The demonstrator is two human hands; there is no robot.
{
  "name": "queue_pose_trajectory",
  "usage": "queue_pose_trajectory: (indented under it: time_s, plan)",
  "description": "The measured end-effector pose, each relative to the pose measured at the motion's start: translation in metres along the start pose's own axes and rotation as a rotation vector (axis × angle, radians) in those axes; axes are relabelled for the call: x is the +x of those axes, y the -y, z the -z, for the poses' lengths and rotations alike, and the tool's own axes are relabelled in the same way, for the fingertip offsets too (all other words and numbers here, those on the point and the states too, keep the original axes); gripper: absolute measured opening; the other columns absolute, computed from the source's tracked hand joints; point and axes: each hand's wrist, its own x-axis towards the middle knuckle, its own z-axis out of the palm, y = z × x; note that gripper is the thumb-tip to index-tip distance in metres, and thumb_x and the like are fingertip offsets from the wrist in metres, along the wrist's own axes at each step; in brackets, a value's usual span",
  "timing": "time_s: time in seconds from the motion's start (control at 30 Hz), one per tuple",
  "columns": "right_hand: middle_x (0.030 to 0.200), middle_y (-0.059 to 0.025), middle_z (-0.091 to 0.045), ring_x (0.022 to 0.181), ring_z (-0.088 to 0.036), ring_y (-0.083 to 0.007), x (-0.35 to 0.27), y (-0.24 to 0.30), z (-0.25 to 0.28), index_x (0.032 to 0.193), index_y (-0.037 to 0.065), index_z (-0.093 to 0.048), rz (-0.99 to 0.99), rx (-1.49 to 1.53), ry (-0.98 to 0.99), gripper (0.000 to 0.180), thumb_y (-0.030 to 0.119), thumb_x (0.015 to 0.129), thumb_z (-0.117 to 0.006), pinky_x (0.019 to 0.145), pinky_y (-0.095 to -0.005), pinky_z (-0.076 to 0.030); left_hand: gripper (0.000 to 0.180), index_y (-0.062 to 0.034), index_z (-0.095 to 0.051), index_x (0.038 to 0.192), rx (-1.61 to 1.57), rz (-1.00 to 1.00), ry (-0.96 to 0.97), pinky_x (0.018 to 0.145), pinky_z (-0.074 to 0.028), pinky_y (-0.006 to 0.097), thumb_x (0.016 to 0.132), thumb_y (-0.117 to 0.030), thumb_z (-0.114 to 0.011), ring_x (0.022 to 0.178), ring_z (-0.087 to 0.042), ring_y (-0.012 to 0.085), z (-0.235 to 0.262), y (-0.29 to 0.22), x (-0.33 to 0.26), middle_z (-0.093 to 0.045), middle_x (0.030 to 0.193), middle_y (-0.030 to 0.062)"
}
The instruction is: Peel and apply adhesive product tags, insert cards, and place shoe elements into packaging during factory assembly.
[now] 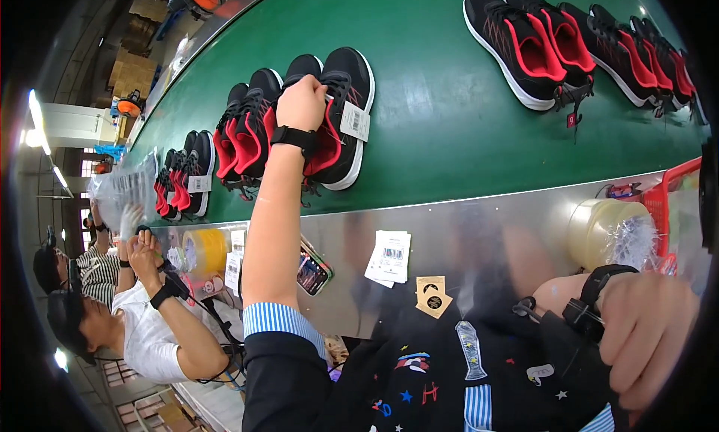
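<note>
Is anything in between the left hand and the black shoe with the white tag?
No, nothing that I can see. The left hand is curled right up against the black shoe, and the white tag sits to its right, not between them.

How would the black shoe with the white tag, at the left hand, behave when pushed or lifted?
The black shoe would likely flex, as its upper looks like fabric. It rests on its white sole, so rolling seems unlikely. The white tag may swing, because it hangs over the side.
</note>
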Motion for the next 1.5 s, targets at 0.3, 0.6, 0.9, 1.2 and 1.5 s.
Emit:
queue_pose_trajectory:
  time_s: [0.3,0.6,0.9,1.2,1.5]
  plan:
    - [0.057,-0.0061,-0.052,0.039,-0.04,-0.0091,0.002,-0.001,-0.019,0.08,0.0,-0.053,-0.024,-0.115,-0.949,0.009,0.008,0.084,-0.052,0.032,-0.02,-0.026,0.015,-0.0008,-0.057,0.092,-0.528,-0.053,0.055,0.059,-0.044,0.031,0.084,-0.012,-0.053,0.063,-0.057,0.0235,0.079,-0.05,-0.057,-0.059,0.069,0.0123]
    - [0.065,-0.0086,-0.053,0.053,-0.053,-0.0163,-0.007,-0.076,-0.003,0.106,0.003,-0.049,-0.508,-0.725,-0.765,0.028,0.0,0.079,-0.042,0.046,-0.0283,-0.038,0.061,-0.0047,-0.046,0.118,-0.434,-0.332,0.602,0.084,-0.041,0.037,0.063,-0.014,-0.072,0.095,-0.048,0.0305,0.065,-0.082,-0.177,-0.047,0.104,0.0147]
    - [0.083,-0.0094,-0.05,0.07,-0.057,-0.025,-0.075,-0.119,-0.066,0.1,0.007,-0.049,-1.223,-1.073,0.128,0.044,0.027,0.067,-0.069,0.058,-0.035,-0.046,0.042,-0.0026,-0.05,0.095,-0.548,-0.19,0.554,0.074,-0.043,0.04,0.064,-0.018,-0.072,0.085,-0.051,0.0339,0.02,-0.095,-0.2,-0.046,0.091,0.0156]
    - [0.085,-0.0102,-0.048,0.071,-0.056,-0.0267,-0.087,-0.131,-0.063,0.096,0.006,-0.049,-1.22,-1.054,0.205,0.041,0.017,0.063,-0.07,0.06,-0.036,-0.047,0.023,-0.0022,-0.053,0.092,-0.651,0.061,0.42,0.072,-0.044,0.038,0.072,-0.01,-0.062,0.084,-0.052,0.034,0.018,-0.095,-0.207,-0.052,0.089,0.0142]
    - [0.087,-0.0109,-0.05,0.071,-0.057,-0.0287,-0.085,-0.124,-0.06,0.091,0.004,-0.048,-1.272,-1.071,0.097,0.033,0.013,0.066,-0.067,0.059,-0.0378,-0.047,0.024,0.0004,-0.055,0.101,-0.843,0.047,0.288,0.073,-0.043,0.033,0.078,0.001,-0.048,0.079,-0.051,0.0282,0.027,-0.109,-0.211,-0.051,0.086,0.0121]
